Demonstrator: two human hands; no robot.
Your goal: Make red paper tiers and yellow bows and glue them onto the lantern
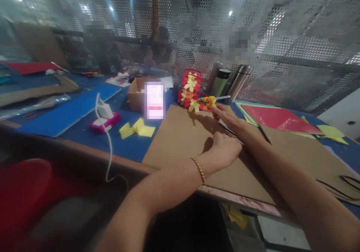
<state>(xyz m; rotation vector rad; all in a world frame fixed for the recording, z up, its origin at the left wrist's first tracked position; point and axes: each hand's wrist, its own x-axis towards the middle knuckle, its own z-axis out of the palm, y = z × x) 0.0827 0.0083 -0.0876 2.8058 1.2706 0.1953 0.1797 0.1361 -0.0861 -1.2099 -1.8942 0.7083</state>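
Note:
My right hand (226, 116) is closed around a yellow glue gun (208, 101), with a pale glue stick jutting from its back end. The gun's front points left, by a stack of red paper pieces with yellow paper flowers (190, 85). Nearer to me, my left hand (225, 147), below a gold bead bracelet, rests low over a brown cardboard sheet (174, 143). Its fingers are curled in, and whatever they may hold is hidden.
Left of the cardboard lie folded yellow papers (137, 128) and a purple power strip (104, 122) with a white cable. A small cardboard box (136, 94) stands behind. Two bottles, green (221, 83) and steel (239, 82), stand near the mesh. Red sheets (281, 119) lie right.

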